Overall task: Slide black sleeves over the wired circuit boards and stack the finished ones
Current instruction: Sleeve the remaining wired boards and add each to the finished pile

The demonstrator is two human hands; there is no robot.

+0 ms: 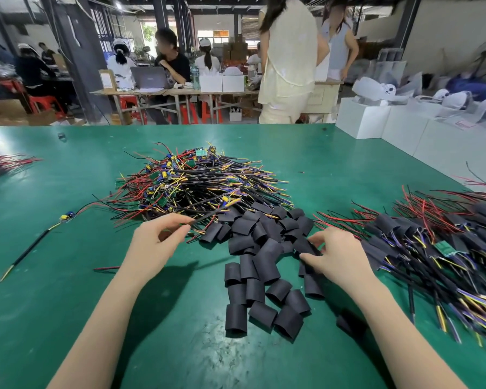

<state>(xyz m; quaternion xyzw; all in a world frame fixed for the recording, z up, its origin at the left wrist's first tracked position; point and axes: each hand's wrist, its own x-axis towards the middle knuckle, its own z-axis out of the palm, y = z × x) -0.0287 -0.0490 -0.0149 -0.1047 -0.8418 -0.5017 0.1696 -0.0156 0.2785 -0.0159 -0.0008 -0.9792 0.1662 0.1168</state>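
A green counter (68,276) fills the view, with white boxes (376,122) along its far right edge. Toward the middle lies a tangled heap of wired circuit boards (197,183), red, black and yellow leads splaying out. Along the right edge spreads the stack of finished ones (438,248), boards already sleeved in black. Between them, nearer the front edge, loose black sleeves (261,273) are scattered. A single wired board (67,216) lies apart toward the left edge. The left hand (155,242) pinches a black lead (208,216) drawn from the heap between thumb and fingertips. The right hand (340,256) rests on the sleeves, its fingers curled round one sleeve (306,245).
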